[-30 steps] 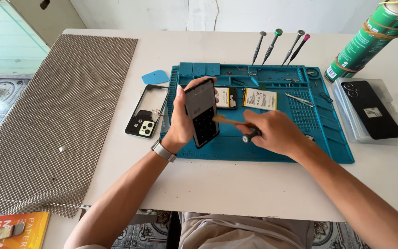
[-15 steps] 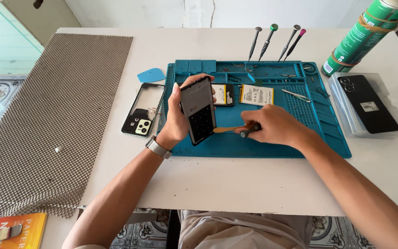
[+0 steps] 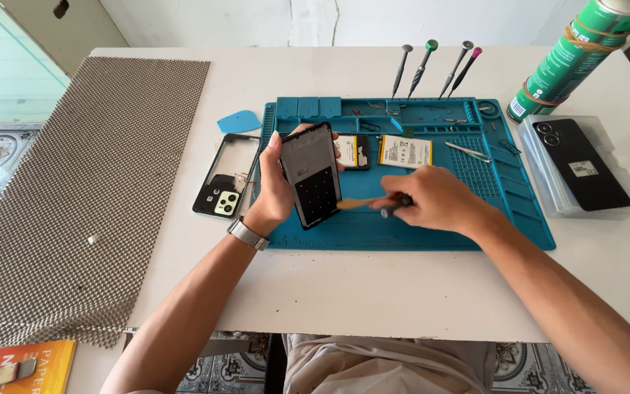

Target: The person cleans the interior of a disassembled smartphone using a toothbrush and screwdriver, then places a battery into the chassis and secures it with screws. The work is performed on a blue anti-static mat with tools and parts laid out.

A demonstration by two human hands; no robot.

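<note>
Left hand (image 3: 275, 191) is wrapping its grip around a dark phone frame (image 3: 311, 175), fingers clamped on the edges, holding it tilted upright above the left part of the teal repair mat (image 3: 402, 233). A metal watch (image 3: 247, 234) is sitting on that wrist.

Right hand (image 3: 435, 198) is closing its grip on a thin tool (image 3: 373, 203) with an orange-brown shaft and dark handle, lying roughly level; the tip is touching the lower right edge of the phone frame.

Behind the hands on the mat: a small dark part with a yellow patch (image 3: 354, 151), just beside a flat white-labelled battery (image 3: 405, 152). Metal tweezers (image 3: 468, 152) are lying on the mat's ribbed right section.

Left of the mat, on the white desk (image 3: 373, 292): a black back cover with camera block (image 3: 224, 182) and a blue triangular pick (image 3: 239, 121). Four screwdrivers (image 3: 432, 67) are standing along the mat's far edge. At far right, a green spray can (image 3: 574, 55) is standing near a black phone (image 3: 581, 164) resting on a clear tray (image 3: 548, 190). A checked mesh mat (image 3: 89, 182) is covering the desk's left side.
</note>
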